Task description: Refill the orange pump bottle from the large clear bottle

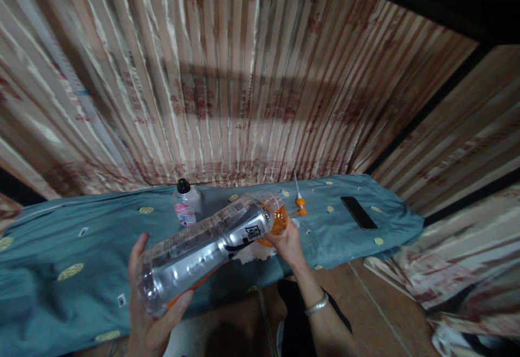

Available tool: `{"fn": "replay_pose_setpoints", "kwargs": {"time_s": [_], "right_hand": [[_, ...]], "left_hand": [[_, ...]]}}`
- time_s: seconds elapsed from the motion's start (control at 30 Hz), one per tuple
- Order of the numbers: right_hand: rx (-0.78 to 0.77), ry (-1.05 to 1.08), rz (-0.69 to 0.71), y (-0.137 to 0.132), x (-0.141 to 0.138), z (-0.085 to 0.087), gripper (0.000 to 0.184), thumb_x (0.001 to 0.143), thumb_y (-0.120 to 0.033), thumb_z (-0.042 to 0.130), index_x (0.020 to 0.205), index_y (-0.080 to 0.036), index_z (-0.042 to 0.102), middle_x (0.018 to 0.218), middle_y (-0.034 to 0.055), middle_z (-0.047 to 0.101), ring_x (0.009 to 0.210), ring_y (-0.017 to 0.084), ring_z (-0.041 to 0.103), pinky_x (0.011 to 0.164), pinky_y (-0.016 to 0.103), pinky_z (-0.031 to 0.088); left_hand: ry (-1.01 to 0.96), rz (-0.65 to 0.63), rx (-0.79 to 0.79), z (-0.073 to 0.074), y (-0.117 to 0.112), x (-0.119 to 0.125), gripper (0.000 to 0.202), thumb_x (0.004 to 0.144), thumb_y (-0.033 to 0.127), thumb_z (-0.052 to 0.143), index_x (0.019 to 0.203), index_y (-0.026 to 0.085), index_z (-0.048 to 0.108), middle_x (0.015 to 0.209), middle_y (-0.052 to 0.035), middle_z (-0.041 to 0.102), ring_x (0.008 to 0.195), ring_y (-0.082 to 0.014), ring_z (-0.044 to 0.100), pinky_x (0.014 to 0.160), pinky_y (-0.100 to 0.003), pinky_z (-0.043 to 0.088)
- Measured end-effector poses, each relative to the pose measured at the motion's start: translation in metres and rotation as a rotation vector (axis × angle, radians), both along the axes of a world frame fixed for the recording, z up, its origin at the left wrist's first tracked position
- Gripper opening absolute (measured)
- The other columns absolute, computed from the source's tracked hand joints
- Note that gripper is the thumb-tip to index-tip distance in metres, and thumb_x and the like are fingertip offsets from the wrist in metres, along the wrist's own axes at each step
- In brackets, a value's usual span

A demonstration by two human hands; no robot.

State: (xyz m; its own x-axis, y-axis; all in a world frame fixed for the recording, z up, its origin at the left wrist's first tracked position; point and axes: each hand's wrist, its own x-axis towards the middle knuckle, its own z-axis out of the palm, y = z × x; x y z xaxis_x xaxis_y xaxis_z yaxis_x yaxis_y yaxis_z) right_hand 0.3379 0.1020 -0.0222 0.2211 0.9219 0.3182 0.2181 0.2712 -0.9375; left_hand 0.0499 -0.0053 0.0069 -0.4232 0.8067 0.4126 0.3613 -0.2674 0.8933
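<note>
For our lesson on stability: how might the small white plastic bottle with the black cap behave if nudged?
The small white plastic bottle with the black cap stands upright on rumpled teal cloth, so it would probably tip rather than slide. Being round, it may roll. It looks light, though its fill is hidden.

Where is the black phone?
In the head view, the black phone lies at the right end of the blue cloth, right of the orange pump head.
</note>
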Motion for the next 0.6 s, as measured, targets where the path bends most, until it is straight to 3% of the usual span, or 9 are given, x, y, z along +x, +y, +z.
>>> {"fn": "replay_pose_setpoints", "kwargs": {"time_s": [0.13, 0.23, 0.33, 0.43, 0.6], "right_hand": [[0.000, 0.001, 0.008, 0.0002, -0.0008, 0.0005, 0.068, 0.075, -0.042, 0.095, 0.137, -0.022, 0.076, 0.123, 0.0115, 0.091, 0.106, 0.034, 0.088, 0.097, 0.046, 0.074], [-0.014, 0.000, 0.015, 0.0002, -0.0006, 0.0016, 0.070, 0.074, -0.042, 0.094, 0.138, -0.021, 0.075, 0.124, 0.0124, 0.091, 0.107, 0.034, 0.088, 0.099, 0.046, 0.073], [-0.024, 0.000, 0.013, 0.0001, -0.0002, 0.0024, 0.069, 0.073, -0.042, 0.094, 0.136, -0.020, 0.075, 0.122, 0.0127, 0.091, 0.106, 0.034, 0.088, 0.097, 0.046, 0.074], [-0.024, 0.012, 0.022, -0.0001, -0.0004, 0.0026, 0.067, 0.073, -0.041, 0.093, 0.134, -0.021, 0.076, 0.117, 0.0109, 0.092, 0.101, 0.033, 0.088, 0.092, 0.044, 0.074], [-0.017, 0.020, 0.011, -0.0015, -0.0014, 0.0033, 0.060, 0.074, -0.041, 0.093, 0.130, -0.023, 0.078, 0.113, 0.0093, 0.092, 0.098, 0.032, 0.088, 0.088, 0.043, 0.074]], "left_hand": [[-0.082, 0.016, -0.026, 0.0059, -0.0010, 0.0054, 0.119, 0.081, 0.078, 0.088, 0.180, 0.029, 0.043, 0.152, -0.0143, 0.071, 0.127, -0.0442, 0.076, 0.132, -0.070, 0.049], [-0.084, 0.016, -0.033, 0.0070, -0.0011, 0.0065, 0.125, 0.080, 0.081, 0.088, 0.182, 0.028, 0.040, 0.137, -0.0130, 0.075, 0.123, -0.0442, 0.076, 0.133, -0.074, 0.046], [-0.077, 0.010, -0.022, 0.0043, -0.0002, 0.0044, 0.118, 0.080, 0.078, 0.090, 0.178, 0.028, 0.047, 0.140, -0.0145, 0.076, 0.122, -0.0443, 0.078, 0.130, -0.072, 0.050], [-0.097, -0.003, -0.014, 0.0004, 0.0009, 0.0024, 0.104, 0.077, 0.071, 0.094, 0.165, 0.027, 0.061, 0.156, -0.0176, 0.072, 0.137, -0.0477, 0.073, 0.133, -0.070, 0.049], [-0.130, -0.006, -0.004, 0.0000, 0.0020, 0.0027, 0.079, 0.079, 0.064, 0.094, 0.145, 0.028, 0.070, 0.145, -0.0156, 0.078, 0.140, -0.0464, 0.073, 0.133, -0.071, 0.047]]}}
